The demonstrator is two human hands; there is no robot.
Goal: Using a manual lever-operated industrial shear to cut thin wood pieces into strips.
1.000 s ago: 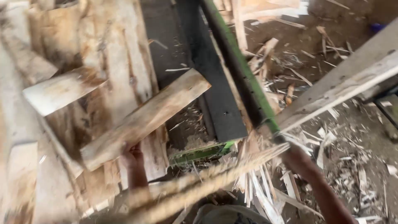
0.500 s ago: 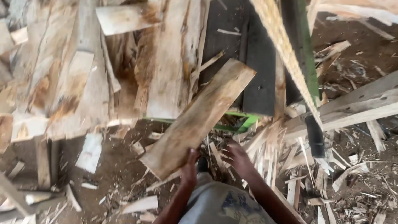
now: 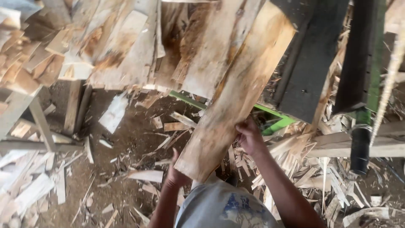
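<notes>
Both hands hold one rough wooden plank (image 3: 236,93), which slants from 7 o'clock up to 1 o'clock across the middle of the view. The left hand (image 3: 175,173) supports the plank's lower end from beneath; its fingers are hidden under the wood, so I cannot tell how they lie. The right hand (image 3: 249,137) grips the plank's right edge, fingers curled over it. The upper end lies over a stack of offcut boards (image 3: 126,46). At 2 o'clock stands a dark machine frame (image 3: 312,63). Wood scraps (image 3: 295,164) litter the dirt floor (image 3: 126,139).
</notes>
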